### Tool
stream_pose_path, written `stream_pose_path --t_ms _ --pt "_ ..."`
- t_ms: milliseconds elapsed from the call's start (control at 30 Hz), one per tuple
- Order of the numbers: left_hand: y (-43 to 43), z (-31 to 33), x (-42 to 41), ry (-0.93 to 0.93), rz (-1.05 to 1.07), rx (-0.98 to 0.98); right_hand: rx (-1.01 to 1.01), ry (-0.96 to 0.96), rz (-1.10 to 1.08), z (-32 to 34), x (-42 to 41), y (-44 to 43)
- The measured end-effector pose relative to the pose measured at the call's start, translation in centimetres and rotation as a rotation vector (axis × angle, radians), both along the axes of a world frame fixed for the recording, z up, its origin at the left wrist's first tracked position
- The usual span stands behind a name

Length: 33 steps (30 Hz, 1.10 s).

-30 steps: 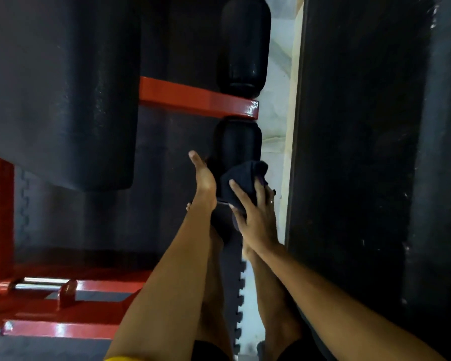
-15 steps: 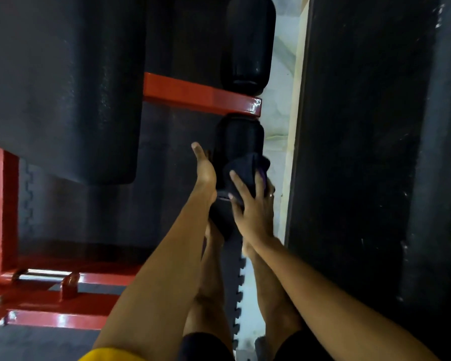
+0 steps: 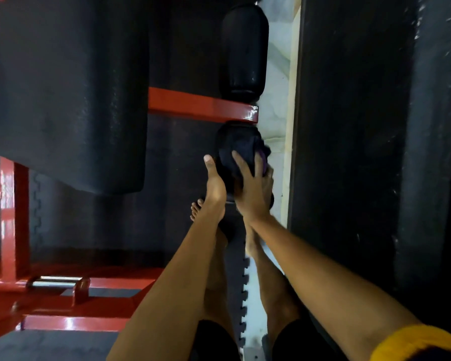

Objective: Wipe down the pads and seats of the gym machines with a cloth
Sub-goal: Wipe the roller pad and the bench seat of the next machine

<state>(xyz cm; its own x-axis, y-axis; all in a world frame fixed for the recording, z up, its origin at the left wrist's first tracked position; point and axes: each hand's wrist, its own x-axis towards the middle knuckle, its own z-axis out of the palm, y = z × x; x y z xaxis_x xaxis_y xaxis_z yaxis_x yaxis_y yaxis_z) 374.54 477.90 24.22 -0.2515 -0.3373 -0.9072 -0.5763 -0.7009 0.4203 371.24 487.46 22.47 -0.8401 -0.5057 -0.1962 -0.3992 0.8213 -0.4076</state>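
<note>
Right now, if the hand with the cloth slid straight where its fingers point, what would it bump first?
Probably the red bar just past the lower roller pad, which the right hand and cloth are on; depth is unclear.

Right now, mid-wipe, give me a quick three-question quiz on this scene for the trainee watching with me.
1. True or false: the cloth is draped on the far roller pad.
2. The left hand touches the side of the near roller pad. What does the right hand press on? A) bare padding B) the cloth C) the floor
3. Fill in: the bar between the two roller pads is painted ___.

Key: 1 false, the cloth covers the near roller pad; 2 B; 3 red.
</note>
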Motion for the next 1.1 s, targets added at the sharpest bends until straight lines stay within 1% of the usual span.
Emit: stream_pose_path --t_ms 33,100,167,233,333,433,500,567,667,867,967,1100 --pt "-0.2 0.7 0.1 0.051 -0.01 -0.025 0.026 -0.024 0.049 0.4 2.0 1.6" --pt "-0.8 1.8 0.6 0.083 -0.057 -0.059 0.044 -0.113 0.069 0.5 3.3 3.5" --pt "-1.6 1.4 1.2 0.068 -0.057 -0.06 0.029 -0.207 0.017 0.9 2.9 3.7" --pt "-2.6 2.3 1.1 0.066 -0.035 -0.062 -0.024 -0.259 -0.036 2.4 2.2 3.5" --pt "-3.9 5.3 -0.1 0.074 -0.053 -0.065 -0.035 -0.263 -0.096 5.1 -0.4 2.4" --pt "-5.0 7.1 -1.3 0.097 -0.075 -0.063 -0.018 -0.256 -0.074 7.9 -2.8 0.8" --pt "-5.7 8.9 -2.5 0.115 -0.121 -0.096 0.001 -0.248 -0.041 8.9 -4.2 -0.2" --pt "-6.3 10.1 -3.7 0.17 -0.143 -0.133 0.007 -0.247 -0.04 9.6 -5.6 -1.3" --pt "-7.3 10.0 -5.4 0.207 -0.146 -0.161 -0.016 -0.239 -0.086 10.6 -7.7 -3.5" --pt "-9.6 9.2 -10.4 0.171 -0.143 -0.18 -0.09 -0.278 -0.165 10.2 -12.1 -5.5" --pt "-10.7 8.8 -13.5 0.133 -0.127 -0.18 -0.09 -0.306 -0.161 9.5 -14.1 -6.0" --pt "-10.8 7.5 -17.4 0.062 -0.118 -0.236 -0.094 -0.359 -0.149 8.5 -16.7 -7.2"
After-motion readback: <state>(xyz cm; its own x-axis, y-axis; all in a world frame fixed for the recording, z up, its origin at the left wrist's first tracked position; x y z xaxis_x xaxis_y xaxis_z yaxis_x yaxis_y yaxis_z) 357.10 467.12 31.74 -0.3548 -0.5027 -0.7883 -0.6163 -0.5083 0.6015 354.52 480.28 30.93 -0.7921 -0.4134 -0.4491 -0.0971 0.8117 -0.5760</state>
